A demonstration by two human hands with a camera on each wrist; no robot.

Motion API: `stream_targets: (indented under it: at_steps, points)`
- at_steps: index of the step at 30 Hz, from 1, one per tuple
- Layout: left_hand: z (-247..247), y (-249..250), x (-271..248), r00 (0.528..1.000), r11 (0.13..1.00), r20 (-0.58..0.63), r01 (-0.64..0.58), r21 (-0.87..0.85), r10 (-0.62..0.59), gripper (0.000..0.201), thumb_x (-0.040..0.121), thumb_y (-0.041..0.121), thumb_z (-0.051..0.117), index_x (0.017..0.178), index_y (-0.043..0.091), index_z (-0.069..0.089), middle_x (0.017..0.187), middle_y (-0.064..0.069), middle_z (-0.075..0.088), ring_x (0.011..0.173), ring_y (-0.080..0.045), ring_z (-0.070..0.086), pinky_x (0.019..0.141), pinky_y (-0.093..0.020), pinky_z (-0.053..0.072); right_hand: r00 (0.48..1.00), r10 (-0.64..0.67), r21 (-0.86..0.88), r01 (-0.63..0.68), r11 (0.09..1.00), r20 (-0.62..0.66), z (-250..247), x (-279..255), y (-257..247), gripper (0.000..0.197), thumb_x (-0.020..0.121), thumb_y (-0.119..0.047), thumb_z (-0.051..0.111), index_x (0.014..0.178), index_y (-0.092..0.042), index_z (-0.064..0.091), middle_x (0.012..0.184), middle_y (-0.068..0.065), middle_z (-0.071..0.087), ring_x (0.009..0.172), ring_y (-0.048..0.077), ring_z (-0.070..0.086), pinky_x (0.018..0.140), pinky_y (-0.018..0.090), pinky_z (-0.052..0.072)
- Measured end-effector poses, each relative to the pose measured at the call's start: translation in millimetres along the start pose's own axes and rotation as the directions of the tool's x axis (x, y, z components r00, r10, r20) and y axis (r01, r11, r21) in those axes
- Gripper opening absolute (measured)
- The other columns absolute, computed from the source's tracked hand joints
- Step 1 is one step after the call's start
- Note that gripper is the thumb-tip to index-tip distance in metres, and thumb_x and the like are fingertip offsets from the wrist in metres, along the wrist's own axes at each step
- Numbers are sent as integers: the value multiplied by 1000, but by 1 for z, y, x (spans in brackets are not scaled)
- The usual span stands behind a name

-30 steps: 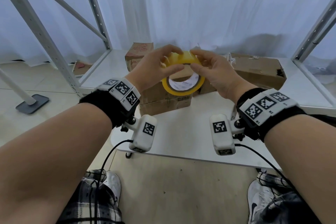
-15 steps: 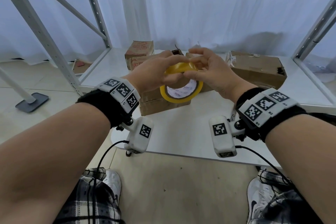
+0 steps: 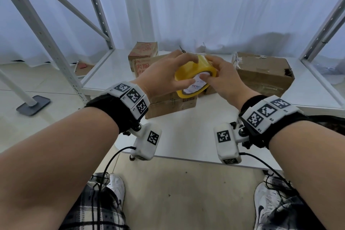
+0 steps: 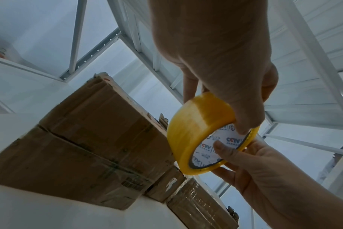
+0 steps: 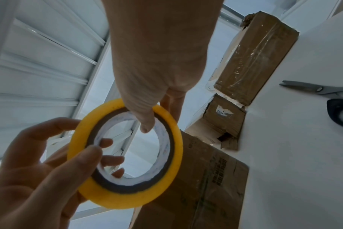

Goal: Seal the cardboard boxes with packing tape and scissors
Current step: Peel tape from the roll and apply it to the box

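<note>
Both hands hold the roll of yellow packing tape (image 3: 194, 75) in the air above the white table (image 3: 186, 136), over the cardboard box (image 3: 170, 105) that sits nearest the table's front edge. The left hand (image 3: 164, 76) grasps the roll from its left side, fingers curled over the outer band and thumb on the near face. The right hand (image 3: 222, 78) grips it from the right, thumb hooked into the white printed core and fingers over the top of the band.

Compared with half a second ago, the roll has tipped: then its open face looked toward the camera, and now the broad yellow band faces up and to the left while the core faces down and to the right. The hands have also shifted a little to the right, and the right fingertips have moved from the top rim to the band's far side.

In the left wrist view the tape (image 4: 198, 131) hangs just beside the top corner of the box (image 4: 84, 147), not touching it. In the right wrist view the scissors (image 5: 327, 99) lie on the table toward its right edge, well apart from the hands. A larger, taped box (image 3: 263, 73) rests at the table's rear right, and two smaller boxes (image 3: 143, 51) stand at the rear left.
</note>
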State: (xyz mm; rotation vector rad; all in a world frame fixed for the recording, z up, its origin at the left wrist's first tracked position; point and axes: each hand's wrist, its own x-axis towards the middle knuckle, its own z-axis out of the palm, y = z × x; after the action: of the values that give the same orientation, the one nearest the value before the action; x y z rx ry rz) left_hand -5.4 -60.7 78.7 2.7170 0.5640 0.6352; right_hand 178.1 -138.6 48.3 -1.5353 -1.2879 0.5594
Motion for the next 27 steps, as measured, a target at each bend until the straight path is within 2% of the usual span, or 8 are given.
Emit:
stream_targets:
  at_steps: [5,7,11,17,20,22,24,27]
  points:
    - [2,0,4,999,1000,38,11,-5,-10,39,88,42,62,124,32,52,113,1,55,92,-17,53,80,-33,49,989,-147,-150,147,978,8,7,-1,-5,48,84,-1,65,129,-17,57,120,2,64,111,20,59,98,44,48]
    - [2,-2,6,1000,1000,25,18,-16,-17,38,89,40,63,124,32,52,114,2,57,93,-15,52,79,-29,47,986,-165,-213,158,964,-15,10,0,-5,46,84,-3,62,128,-17,58,120,1,65,112,21,59,98,45,47]
    - [3,-5,6,1000,999,-4,29,-43,-29,41,87,43,61,125,32,52,109,2,61,90,-12,52,79,-29,47,980,-197,-351,176,920,-27,10,-1,-9,44,85,-8,57,128,-19,60,118,1,66,110,21,58,95,42,48]
    - [4,-14,5,991,985,64,123,-125,-115,42,87,45,54,127,35,52,103,7,61,87,-11,56,81,-30,49,974,-228,-444,204,872,1,14,-5,-20,35,88,-14,58,121,-22,65,109,-3,68,99,17,60,88,32,47]
    - [5,-19,3,978,959,103,199,-200,-181,38,93,39,51,130,31,49,103,13,57,90,-5,56,83,-25,45,975,-222,-399,197,895,-15,17,-5,-23,34,89,-18,62,123,-18,63,104,-3,66,92,11,56,85,25,43]
    - [5,-20,1,981,948,77,193,-253,-179,36,94,35,45,129,26,46,96,10,58,85,-9,58,78,-27,48,982,-185,-296,166,941,-39,16,-4,-24,36,89,-18,64,124,-14,61,105,0,65,94,13,57,87,25,44]
    - [4,-20,-2,983,926,14,178,-333,-184,27,98,26,41,125,23,39,88,5,56,76,-15,59,70,-28,50,992,-119,-183,111,977,-31,14,-4,-21,27,90,-18,64,115,-11,63,93,4,65,82,18,58,81,31,48]
    - [2,-17,-2,978,900,-71,149,-410,-194,24,99,17,41,120,21,33,89,-5,55,78,-27,62,65,-31,52,999,32,-17,-31,999,18,12,-5,-12,25,90,-25,65,104,-5,64,70,5,58,65,29,57,71,44,53]
